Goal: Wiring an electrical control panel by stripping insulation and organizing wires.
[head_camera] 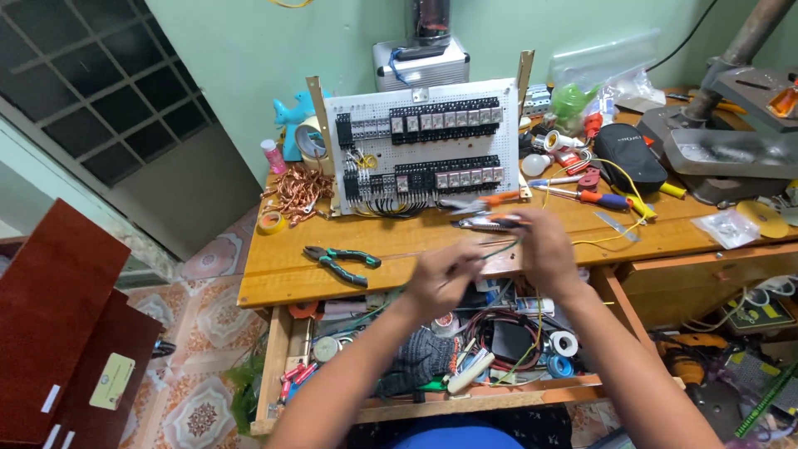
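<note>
Both hands sit at frame centre, above the open drawer (pixel 432 399) and just below the front edge of the wooden workbench (pixel 274 274).

Right hand (pixel 544 249): fingers closed around an orange-handled hand tool (pixel 490 221), its tip pointing left toward frame centre. Motion blur here, so I can't tell the exact tool type.

Left hand (pixel 440 278): fingertips pinched together on a thin green wire (pixel 497 249) that runs up and right toward the tool. Where the wire ends is lost in the blur.

Upper centre: white perforated panel (pixel 424 145) stands upright on the bench, two rows of black relays and terminal blocks on it, dark wires looping out along its bottom edge. A second orange-handled tool (pixel 486 200) lies at the panel's base, just above the right hand.

Left of centre: green-handled pliers (pixel 341 262) lie flat on the bench, well apart from both hands. Upper left of those, a heap of copper wire scraps (pixel 299 193) and a yellow tape roll (pixel 270 222).

Right of the panel: screwdrivers (pixel 594 197), a black pouch (pixel 628 154), a loose yellow wire (pixel 619 208), small clutter.

Drawer, lower centre: grey knit glove (pixel 420 357), tape rolls, tangled cables.

Far right: grey machine base (pixel 723 154). Lower left: reddish-brown wooden boards (pixel 66 316) over patterned floor tiles.
</note>
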